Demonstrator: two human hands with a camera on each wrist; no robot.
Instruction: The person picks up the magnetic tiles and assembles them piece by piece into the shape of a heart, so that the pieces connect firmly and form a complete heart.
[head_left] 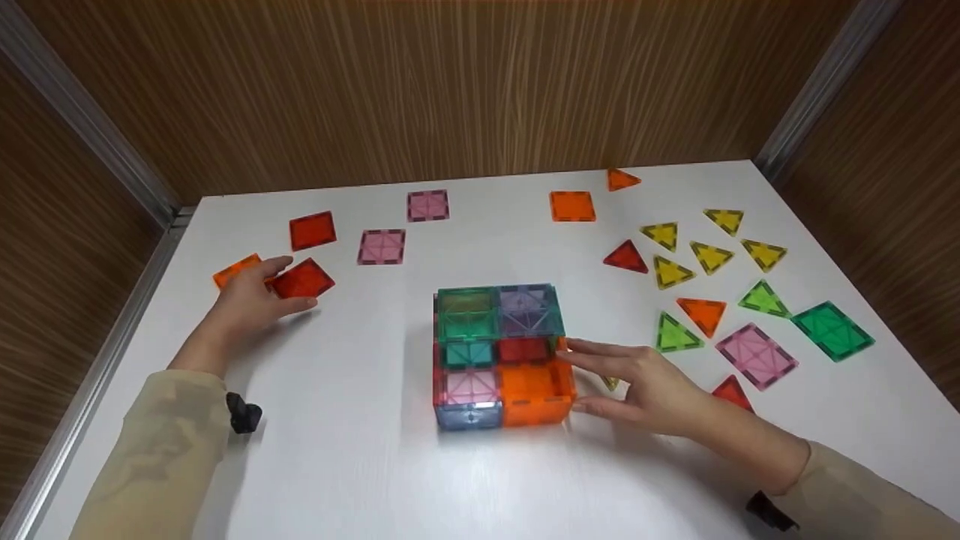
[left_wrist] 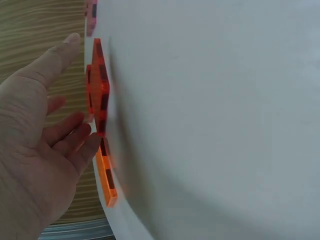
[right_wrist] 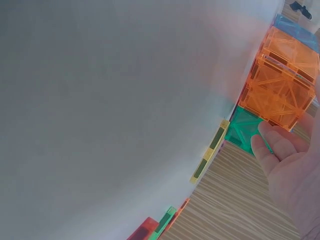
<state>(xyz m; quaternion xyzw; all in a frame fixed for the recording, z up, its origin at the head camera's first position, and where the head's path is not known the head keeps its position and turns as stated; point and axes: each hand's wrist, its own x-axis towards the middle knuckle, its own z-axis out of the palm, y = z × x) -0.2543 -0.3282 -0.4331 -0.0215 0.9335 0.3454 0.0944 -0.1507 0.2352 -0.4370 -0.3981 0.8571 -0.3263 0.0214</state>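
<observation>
In the head view my left hand (head_left: pixel 251 300) reaches over the far left tiles, thumb and fingers spread. A red square tile (head_left: pixel 306 279) lies between thumb and fingers, and an orange tile (head_left: pixel 234 270) is partly behind the hand. The left wrist view has the fingertips close by the red tile (left_wrist: pixel 100 90); contact is hard to tell. A box-like build of translucent magnetic tiles (head_left: pixel 469 386) stands mid-table, with an open slot across its top. My right hand (head_left: pixel 652 386) touches its right side with extended fingers, beside the orange wall (right_wrist: pixel 277 95) and a green tile (right_wrist: pixel 243 130).
Another red square (head_left: pixel 313 230), two pink squares (head_left: pixel 382 247) and an orange square (head_left: pixel 572 205) lie farther back. On the right are several yellow triangles (head_left: pixel 711 257), green triangles (head_left: pixel 677 333), a pink tile (head_left: pixel 757 356) and a green tile (head_left: pixel 833 331). Wood-grain panels (head_left: pixel 465 90) enclose the table.
</observation>
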